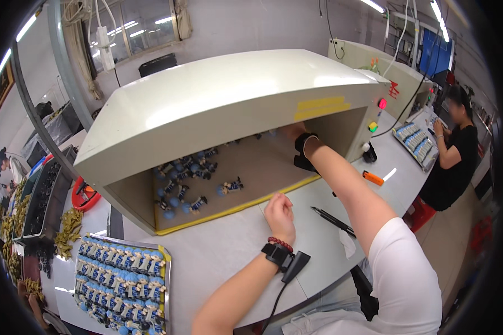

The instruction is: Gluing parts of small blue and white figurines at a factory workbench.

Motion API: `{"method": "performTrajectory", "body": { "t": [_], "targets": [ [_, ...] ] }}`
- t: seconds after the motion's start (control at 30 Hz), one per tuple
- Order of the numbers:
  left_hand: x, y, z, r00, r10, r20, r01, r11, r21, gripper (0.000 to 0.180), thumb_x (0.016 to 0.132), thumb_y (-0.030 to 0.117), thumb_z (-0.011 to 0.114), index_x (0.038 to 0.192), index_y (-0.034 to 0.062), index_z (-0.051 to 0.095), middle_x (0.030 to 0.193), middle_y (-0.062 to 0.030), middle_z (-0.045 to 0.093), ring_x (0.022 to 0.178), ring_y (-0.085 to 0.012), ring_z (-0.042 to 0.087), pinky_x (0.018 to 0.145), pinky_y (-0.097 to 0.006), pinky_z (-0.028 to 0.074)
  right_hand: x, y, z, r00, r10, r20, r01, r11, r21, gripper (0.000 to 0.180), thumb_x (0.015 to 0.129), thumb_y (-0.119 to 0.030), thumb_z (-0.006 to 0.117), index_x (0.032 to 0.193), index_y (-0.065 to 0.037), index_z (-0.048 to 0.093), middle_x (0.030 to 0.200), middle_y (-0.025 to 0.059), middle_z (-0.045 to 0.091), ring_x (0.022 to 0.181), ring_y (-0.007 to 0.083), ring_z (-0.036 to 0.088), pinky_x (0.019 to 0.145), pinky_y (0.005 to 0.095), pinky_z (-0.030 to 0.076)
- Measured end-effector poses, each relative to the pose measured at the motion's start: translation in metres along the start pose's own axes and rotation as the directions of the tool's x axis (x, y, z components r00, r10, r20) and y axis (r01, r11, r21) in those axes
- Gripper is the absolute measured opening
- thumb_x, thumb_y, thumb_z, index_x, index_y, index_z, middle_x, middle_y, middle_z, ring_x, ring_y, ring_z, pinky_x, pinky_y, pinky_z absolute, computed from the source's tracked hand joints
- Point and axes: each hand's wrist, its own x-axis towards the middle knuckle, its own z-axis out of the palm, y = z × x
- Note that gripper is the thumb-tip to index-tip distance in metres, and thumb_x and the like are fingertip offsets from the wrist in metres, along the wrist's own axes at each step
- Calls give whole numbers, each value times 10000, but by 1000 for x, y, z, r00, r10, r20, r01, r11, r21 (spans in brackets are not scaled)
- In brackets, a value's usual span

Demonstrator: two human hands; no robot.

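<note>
My left hand (280, 215) is over the grey table just in front of a cream box-shaped booth (207, 100), fingers loosely curled, with nothing visible in them. My right arm reaches into the booth's opening. Only a sliver of my right hand (292, 129) shows under the front panel, and its fingers are hidden. Inside, on the booth floor (251, 190), lie several small blue-and-white figurines (185, 170), mostly heaped on the left. One figurine (230, 186) lies apart, nearer my left hand. A metal tray (168, 268) packed with rows of similar figurines stands at the lower left.
Black pens (332, 220) and an orange-handled tool (373, 178) lie right of my left hand. A red basket (84, 195) and a dark bin (42, 198) stand at left. Yellow tape (240, 207) edges the booth floor. A person (452, 151) works at the far right beside another figurine tray (416, 144).
</note>
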Motion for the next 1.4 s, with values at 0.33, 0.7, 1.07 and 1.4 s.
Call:
{"method": "performTrajectory", "body": {
  "t": [0.33, 0.7, 1.07, 1.4],
  "targets": [
    [-1, 3, 4, 998, -56, 38, 56, 998, -5, 250, 782, 194, 395, 564, 75, 375, 423, 40, 234, 352, -51, 200, 341, -209, 157, -4, -10, -15, 999, -25, 36, 34, 958, -283, 319, 726, -232, 553, 973, -33, 526, 952, 154, 558, 922, 306, 505, 799, 338, 404],
    [-2, 2, 6, 997, -71, 43, 74, 995, -62, 220, 776, 155, 412, 574, 72, 383, 491, 56, 283, 402, -18, 202, 370, -191, 144, -40, -20, -46, 961, 195, 194, -123, 936, -330, 317, 638, -302, 611, 851, -67, 605, 889, 128, 578, 933, 289, 478, 825, 381, 365],
    [-1, -1, 3, 997, -36, 68, 36, 999, -1, 228, 781, 205, 396, 587, 89, 376, 433, 33, 251, 348, -53, 213, 331, -203, 161, -48, -6, -48, 939, 209, 274, -169, 972, -162, 331, 667, -289, 553, 904, -62, 597, 985, 154, 548, 1005, 308, 458, 904, 398, 309],
    [-4, -3, 15, 993, -52, 103, 49, 998, 31, 217, 781, 186, 386, 586, 92, 373, 442, 27, 276, 351, -53, 214, 330, -200, 160, -25, 60, -15, 892, 215, 397, 65, 809, -584, 583, 732, -462, 408, 1245, -199, 318, 1342, 106, 184, 1236, 310, 155, 990, 486, 141]
  ]
}}
